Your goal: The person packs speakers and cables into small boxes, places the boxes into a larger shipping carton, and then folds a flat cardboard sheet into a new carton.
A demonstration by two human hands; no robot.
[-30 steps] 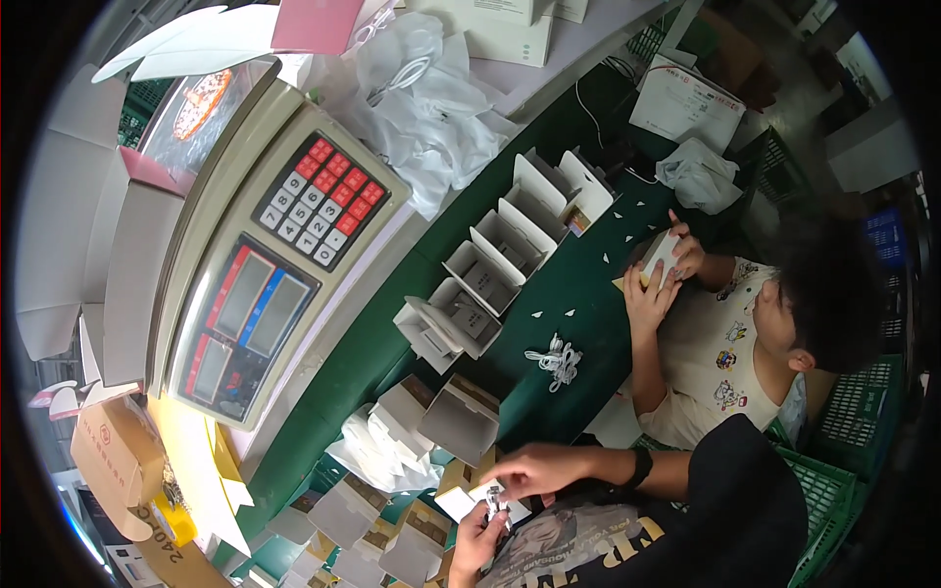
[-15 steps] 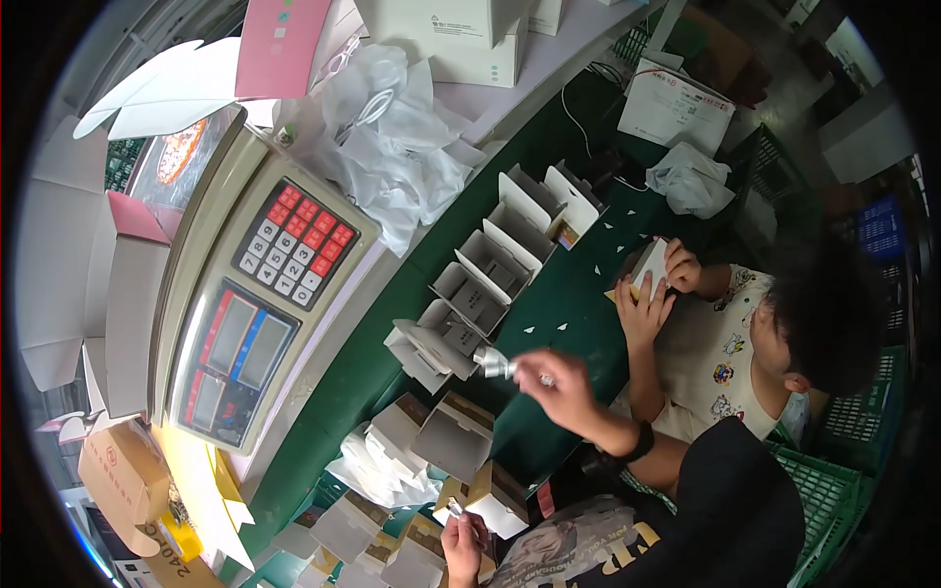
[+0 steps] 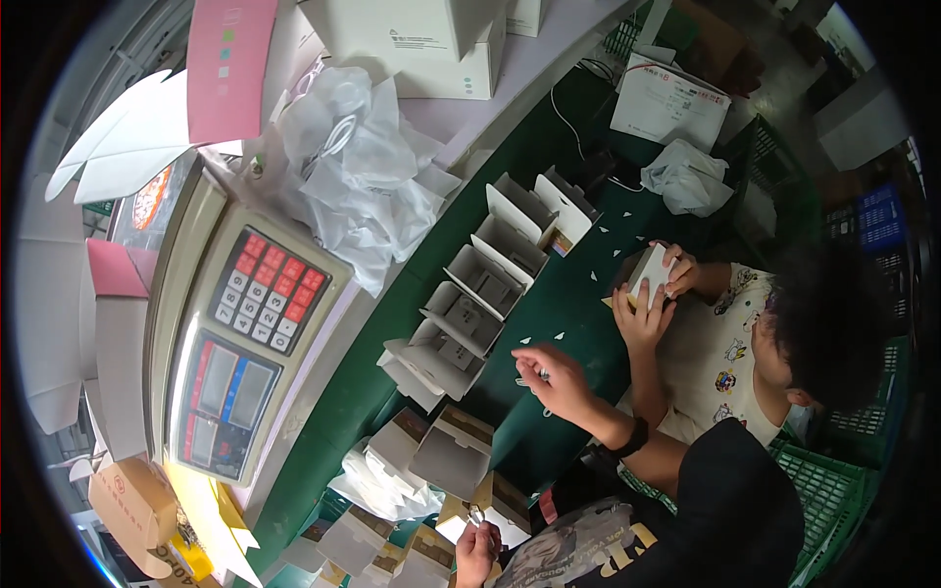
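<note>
Right hand (image 3: 551,377): raised over the green surface (image 3: 549,294), fingers pinched together on a small pale item (image 3: 542,373) too small to identify; a dark band sits on the wrist.
Left hand (image 3: 477,541): low at the near edge, fingers closed on a small metallic piece (image 3: 475,514), held just above the folded cartons there.
Hands relative to each other: well apart, the right one farther out over the surface, the left one close to the body.
Open white boxes (image 3: 490,284): a row of them, lids up, running from near left to far right along the surface, just left of the right hand.
Brown-and-white cartons (image 3: 446,456): a loose heap at the near left, between the two hands.
Weighing scale (image 3: 250,343): left of the boxes, with red and white keys and two display windows.
Crumpled clear bags (image 3: 363,186): piled at the far side of the scale.
Other person (image 3: 784,333): seated at the right in a pale printed shirt, both hands on a small white box (image 3: 649,272) at the surface's edge.
White scraps: small bits scattered on the green near that box.
Green crate (image 3: 833,490): at the near right, beside the seated person.
</note>
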